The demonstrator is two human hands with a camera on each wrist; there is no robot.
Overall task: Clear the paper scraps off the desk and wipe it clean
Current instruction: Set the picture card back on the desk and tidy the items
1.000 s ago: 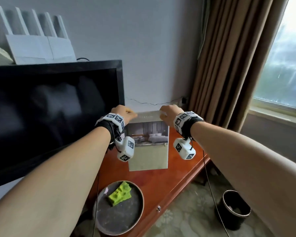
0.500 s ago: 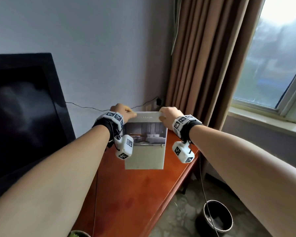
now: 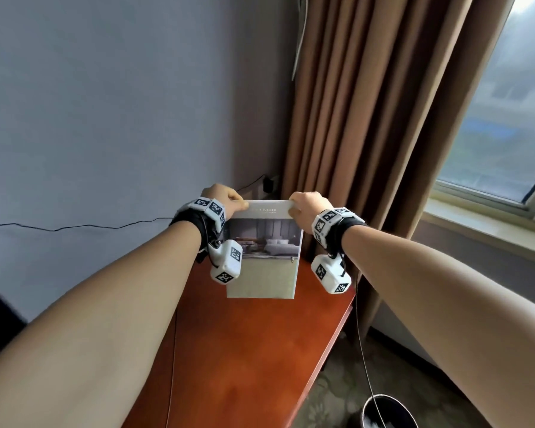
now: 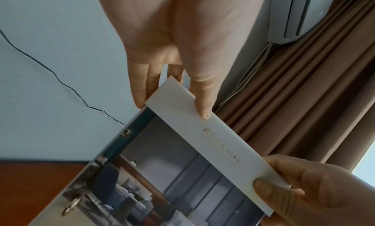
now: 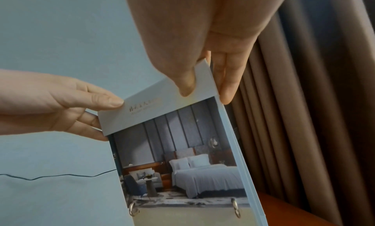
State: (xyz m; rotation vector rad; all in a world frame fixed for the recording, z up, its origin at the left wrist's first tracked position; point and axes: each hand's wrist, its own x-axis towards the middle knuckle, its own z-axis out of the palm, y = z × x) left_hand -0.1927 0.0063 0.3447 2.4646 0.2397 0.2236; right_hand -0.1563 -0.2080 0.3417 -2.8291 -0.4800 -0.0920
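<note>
Brochure (image 3: 264,254) showing a bedroom photo hangs upright, ring-bound, white top strip.

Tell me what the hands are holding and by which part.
Both hold one booklet by its top edge: the left hand pinches the top left corner, the right hand the top right corner.

Bare desk (image 3: 247,350) beneath raised booklet (image 3: 264,267)
</note>
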